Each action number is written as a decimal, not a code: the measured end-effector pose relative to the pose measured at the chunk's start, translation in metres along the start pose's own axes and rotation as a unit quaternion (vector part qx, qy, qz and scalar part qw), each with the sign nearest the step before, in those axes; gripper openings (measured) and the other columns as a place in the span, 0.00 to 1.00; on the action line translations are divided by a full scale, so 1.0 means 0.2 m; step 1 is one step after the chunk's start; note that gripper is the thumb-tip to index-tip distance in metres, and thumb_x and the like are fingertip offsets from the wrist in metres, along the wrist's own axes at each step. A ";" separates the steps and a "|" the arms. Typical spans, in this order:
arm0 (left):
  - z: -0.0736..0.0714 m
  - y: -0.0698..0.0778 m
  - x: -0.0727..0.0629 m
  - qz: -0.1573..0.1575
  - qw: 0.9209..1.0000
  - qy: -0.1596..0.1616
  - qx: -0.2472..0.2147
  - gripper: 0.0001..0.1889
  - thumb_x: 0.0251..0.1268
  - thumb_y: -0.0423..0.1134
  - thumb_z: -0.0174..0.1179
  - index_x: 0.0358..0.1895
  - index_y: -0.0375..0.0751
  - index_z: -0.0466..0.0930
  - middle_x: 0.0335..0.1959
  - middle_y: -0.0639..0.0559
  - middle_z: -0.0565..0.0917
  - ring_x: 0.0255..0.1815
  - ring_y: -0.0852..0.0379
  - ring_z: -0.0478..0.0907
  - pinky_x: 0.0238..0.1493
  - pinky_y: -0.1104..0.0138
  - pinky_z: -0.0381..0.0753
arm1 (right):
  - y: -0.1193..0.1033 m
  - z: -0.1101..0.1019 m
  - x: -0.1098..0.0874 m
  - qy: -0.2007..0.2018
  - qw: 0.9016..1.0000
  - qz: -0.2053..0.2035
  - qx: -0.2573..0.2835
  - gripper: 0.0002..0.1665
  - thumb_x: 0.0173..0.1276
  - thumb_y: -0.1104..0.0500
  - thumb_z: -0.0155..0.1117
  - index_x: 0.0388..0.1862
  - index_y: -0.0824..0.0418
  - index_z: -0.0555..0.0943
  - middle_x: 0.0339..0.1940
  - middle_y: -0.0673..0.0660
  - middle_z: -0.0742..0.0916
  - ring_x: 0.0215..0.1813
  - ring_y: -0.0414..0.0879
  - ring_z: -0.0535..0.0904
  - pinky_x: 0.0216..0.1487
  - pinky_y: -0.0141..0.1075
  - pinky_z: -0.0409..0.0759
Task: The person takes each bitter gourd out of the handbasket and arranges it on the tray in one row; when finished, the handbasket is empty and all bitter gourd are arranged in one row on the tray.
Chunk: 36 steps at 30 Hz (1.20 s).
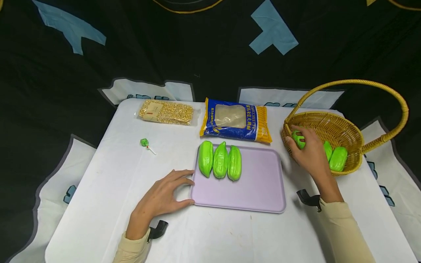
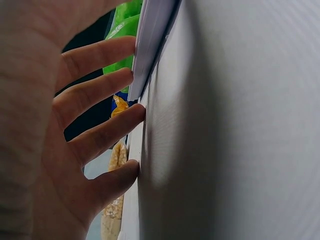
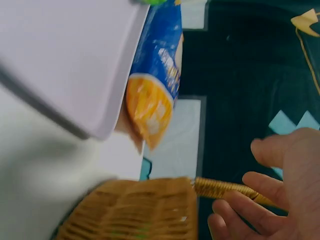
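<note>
My left hand (image 1: 166,195) lies at the left side of a lilac tray (image 1: 260,182), its spread fingertips at the rim. In the left wrist view those fingers are nearly straight. Three green star fruits (image 1: 220,160) lie side by side on the tray's left half. Over the left side of a wicker basket (image 1: 332,126) is my right hand (image 1: 309,149); a green star fruit (image 1: 298,139) shows between its thumb and fingers. The right wrist view shows loosely bent fingers with nothing visible in them. More green star fruits (image 1: 338,159) lie in the basket, partly hidden by the hand.
Behind the tray lies a blue and yellow pasta bag (image 1: 235,120). A clear pack of corn kernels (image 1: 167,112) is at the back left, with a green lollipop (image 1: 144,143) in front of it. The basket's tall handle (image 1: 358,82) arches above it.
</note>
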State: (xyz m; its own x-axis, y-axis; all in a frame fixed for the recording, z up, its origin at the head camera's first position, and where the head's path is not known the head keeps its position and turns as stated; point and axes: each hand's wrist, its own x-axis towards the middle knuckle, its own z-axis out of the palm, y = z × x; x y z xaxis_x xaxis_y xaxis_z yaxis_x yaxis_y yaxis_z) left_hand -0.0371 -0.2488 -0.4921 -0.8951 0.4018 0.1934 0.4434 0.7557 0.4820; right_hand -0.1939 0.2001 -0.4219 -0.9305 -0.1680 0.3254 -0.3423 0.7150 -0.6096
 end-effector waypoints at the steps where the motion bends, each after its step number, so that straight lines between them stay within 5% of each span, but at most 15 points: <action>1: 0.00 0.00 0.00 -0.001 1.000 0.000 -0.001 0.25 0.56 0.56 0.82 0.54 0.51 0.89 0.74 0.54 0.79 0.75 0.52 0.75 0.83 0.46 0.69 | 0.02 -0.01 0.01 -0.002 1.000 0.006 -0.005 0.28 0.80 0.57 0.66 0.73 0.69 0.77 0.65 0.73 0.81 0.62 0.70 0.80 0.61 0.67 0.82; 10: 0.00 0.00 0.00 -0.006 1.000 -0.001 -0.005 0.25 0.55 0.56 0.82 0.54 0.52 0.89 0.75 0.55 0.79 0.76 0.52 0.75 0.84 0.47 0.68 | 0.15 -0.05 0.06 -0.032 0.997 0.062 -0.028 0.28 0.87 0.55 0.53 0.75 0.73 0.73 0.74 0.79 0.74 0.76 0.78 0.67 0.75 0.76 0.66; 24: 0.00 0.00 0.00 -0.008 1.000 -0.001 -0.005 0.25 0.55 0.56 0.82 0.54 0.52 0.89 0.75 0.55 0.79 0.76 0.52 0.75 0.84 0.47 0.68 | 0.29 -0.03 0.14 -0.100 0.983 0.137 -0.071 0.39 0.83 0.50 0.60 0.82 0.71 0.65 0.76 0.83 0.67 0.70 0.78 0.69 0.67 0.75 0.74; 36: 0.00 0.00 0.00 -0.015 1.000 -0.005 -0.012 0.25 0.56 0.56 0.82 0.54 0.52 0.89 0.76 0.57 0.78 0.77 0.53 0.74 0.84 0.48 0.67 | 0.33 -0.02 0.20 -0.121 0.973 0.183 -0.079 0.44 0.82 0.47 0.61 0.84 0.71 0.60 0.76 0.82 0.68 0.75 0.79 0.64 0.74 0.75 0.67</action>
State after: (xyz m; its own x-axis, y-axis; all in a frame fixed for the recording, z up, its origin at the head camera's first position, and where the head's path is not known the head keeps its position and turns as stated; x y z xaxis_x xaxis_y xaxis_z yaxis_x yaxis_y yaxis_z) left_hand -0.0374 -0.2485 -0.4927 -0.9076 0.3836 0.1704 0.4145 0.7551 0.5079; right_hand -0.2533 0.2435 -0.4474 -0.9963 -0.0241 -0.0827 0.0232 0.8496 -0.5269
